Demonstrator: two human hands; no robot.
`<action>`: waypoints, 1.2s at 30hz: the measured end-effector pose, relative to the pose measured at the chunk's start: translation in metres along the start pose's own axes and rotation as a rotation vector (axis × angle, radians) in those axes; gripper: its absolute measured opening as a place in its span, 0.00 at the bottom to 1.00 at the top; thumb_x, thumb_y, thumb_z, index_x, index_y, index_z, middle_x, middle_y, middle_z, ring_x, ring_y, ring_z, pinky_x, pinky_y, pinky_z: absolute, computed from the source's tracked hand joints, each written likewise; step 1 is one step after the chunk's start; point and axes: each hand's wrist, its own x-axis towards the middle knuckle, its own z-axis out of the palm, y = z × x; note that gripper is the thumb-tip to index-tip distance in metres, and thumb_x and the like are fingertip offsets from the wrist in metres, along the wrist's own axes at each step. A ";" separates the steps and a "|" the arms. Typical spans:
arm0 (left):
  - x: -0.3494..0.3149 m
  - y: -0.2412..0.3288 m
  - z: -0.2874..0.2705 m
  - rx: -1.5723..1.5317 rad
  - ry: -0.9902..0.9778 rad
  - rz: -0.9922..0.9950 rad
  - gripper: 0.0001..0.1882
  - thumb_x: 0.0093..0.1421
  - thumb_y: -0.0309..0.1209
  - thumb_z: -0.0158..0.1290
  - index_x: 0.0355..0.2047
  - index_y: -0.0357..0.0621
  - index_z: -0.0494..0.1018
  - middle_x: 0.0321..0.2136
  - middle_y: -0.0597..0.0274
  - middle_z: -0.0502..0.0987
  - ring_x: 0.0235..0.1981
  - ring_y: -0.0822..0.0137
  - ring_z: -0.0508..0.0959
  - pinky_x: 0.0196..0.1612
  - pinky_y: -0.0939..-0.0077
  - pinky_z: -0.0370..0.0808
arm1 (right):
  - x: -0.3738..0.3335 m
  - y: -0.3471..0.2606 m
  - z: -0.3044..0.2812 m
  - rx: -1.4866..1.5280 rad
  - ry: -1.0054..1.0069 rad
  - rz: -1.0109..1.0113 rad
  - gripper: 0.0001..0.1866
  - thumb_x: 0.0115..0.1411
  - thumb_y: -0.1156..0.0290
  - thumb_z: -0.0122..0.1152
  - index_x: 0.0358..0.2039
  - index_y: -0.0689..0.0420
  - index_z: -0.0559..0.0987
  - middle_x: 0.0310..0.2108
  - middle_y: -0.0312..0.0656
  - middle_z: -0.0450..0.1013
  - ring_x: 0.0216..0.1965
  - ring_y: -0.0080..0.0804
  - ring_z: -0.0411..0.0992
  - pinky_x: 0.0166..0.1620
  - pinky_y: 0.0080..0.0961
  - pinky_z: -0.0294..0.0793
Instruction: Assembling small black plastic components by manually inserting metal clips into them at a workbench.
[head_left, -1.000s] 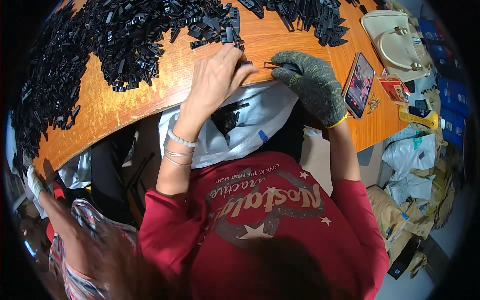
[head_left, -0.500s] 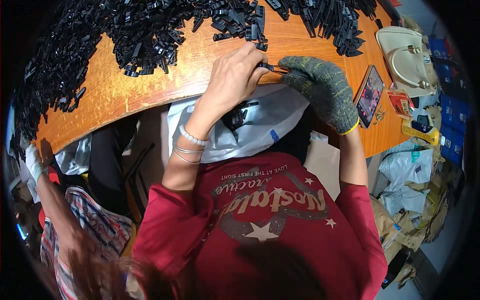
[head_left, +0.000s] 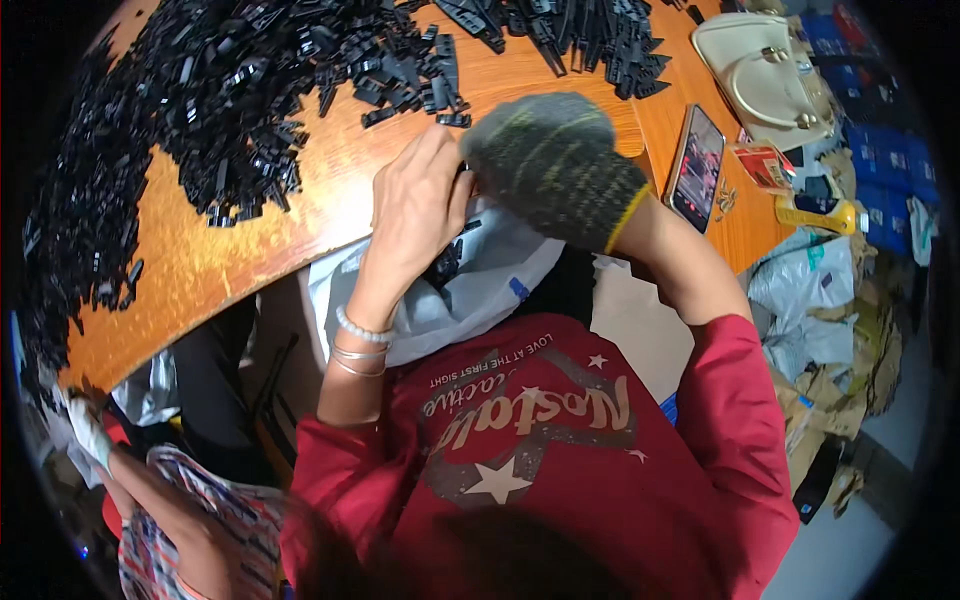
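My bare left hand (head_left: 420, 205), with a beaded bracelet and bangles at the wrist, is held over the table's front edge. Its fingers are closed on a small black plastic part, of which only a dark bit (head_left: 464, 169) shows. Against those fingertips presses my right hand (head_left: 545, 165) in a dark grey knitted glove with a yellow cuff. Its fingers curl inward, and what they grip is hidden behind the glove. Below both hands, a white plastic bag (head_left: 400, 330) lies open across my lap with several black parts (head_left: 447, 264) inside.
Large heaps of black plastic parts (head_left: 235, 130) cover the wooden table's (head_left: 330, 170) far and left sides. At right lie a phone (head_left: 697, 170), a red packet (head_left: 763, 165), a cream handbag (head_left: 755, 75) and a yellow bottle (head_left: 815, 213). A co-worker's gloved hand (head_left: 90, 430) is at far left.
My gloved right hand has moved left and turned over, meeting my left hand and covering the black part that showed between them. The whole view has shifted slightly.
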 end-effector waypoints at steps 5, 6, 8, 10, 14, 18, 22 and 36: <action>-0.002 -0.001 -0.003 0.005 -0.034 -0.090 0.08 0.47 0.20 0.56 0.29 0.36 0.70 0.28 0.53 0.68 0.32 0.51 0.74 0.32 0.61 0.71 | 0.044 -0.028 -0.010 -0.517 -0.442 0.260 0.23 0.60 0.76 0.59 0.57 0.58 0.71 0.56 0.42 0.69 0.56 0.29 0.68 0.58 0.26 0.66; 0.004 0.003 -0.002 -0.037 -0.024 -0.059 0.08 0.47 0.20 0.56 0.29 0.36 0.70 0.28 0.53 0.68 0.32 0.51 0.74 0.32 0.60 0.71 | 0.044 -0.038 -0.022 -0.353 -0.430 0.394 0.20 0.61 0.75 0.56 0.55 0.58 0.73 0.54 0.43 0.71 0.54 0.33 0.69 0.55 0.28 0.68; 0.001 0.002 -0.001 -0.026 -0.019 -0.070 0.08 0.47 0.20 0.56 0.29 0.36 0.70 0.27 0.53 0.68 0.31 0.51 0.74 0.32 0.60 0.70 | 0.037 0.001 0.002 -0.495 -0.185 0.122 0.13 0.57 0.70 0.58 0.43 0.56 0.76 0.41 0.42 0.73 0.43 0.37 0.73 0.44 0.33 0.71; 0.002 0.001 0.000 -0.016 -0.014 -0.080 0.09 0.46 0.20 0.56 0.29 0.36 0.71 0.27 0.53 0.69 0.30 0.50 0.74 0.32 0.60 0.71 | 0.029 0.010 0.003 -0.698 0.131 -0.235 0.09 0.53 0.64 0.60 0.33 0.53 0.80 0.28 0.42 0.76 0.32 0.42 0.76 0.32 0.39 0.74; -0.001 -0.001 0.000 -0.069 -0.010 -0.085 0.08 0.47 0.20 0.57 0.30 0.36 0.72 0.27 0.54 0.70 0.29 0.54 0.75 0.31 0.63 0.71 | 0.022 0.008 0.006 -0.625 0.042 0.013 0.13 0.57 0.61 0.58 0.40 0.52 0.78 0.31 0.41 0.76 0.33 0.39 0.76 0.32 0.36 0.74; -0.006 0.003 -0.008 -0.219 -0.011 -0.227 0.07 0.50 0.20 0.57 0.31 0.35 0.72 0.27 0.57 0.69 0.25 0.61 0.74 0.29 0.71 0.71 | 0.004 -0.005 0.010 -0.552 0.163 0.020 0.16 0.57 0.60 0.61 0.43 0.54 0.80 0.34 0.39 0.78 0.33 0.35 0.77 0.35 0.28 0.75; -0.023 0.006 -0.018 -0.385 -0.065 -0.255 0.07 0.53 0.20 0.57 0.32 0.34 0.72 0.29 0.58 0.74 0.22 0.67 0.73 0.29 0.75 0.71 | -0.022 -0.015 0.009 -0.094 0.259 0.129 0.17 0.54 0.73 0.65 0.46 0.57 0.79 0.36 0.42 0.79 0.34 0.31 0.78 0.37 0.24 0.76; -0.043 0.027 -0.006 -1.154 -0.186 -0.732 0.11 0.62 0.28 0.55 0.41 0.32 0.75 0.26 0.52 0.80 0.25 0.66 0.82 0.28 0.79 0.77 | -0.039 -0.018 0.025 0.432 0.167 0.295 0.18 0.57 0.73 0.63 0.49 0.60 0.77 0.39 0.44 0.79 0.41 0.30 0.77 0.45 0.26 0.76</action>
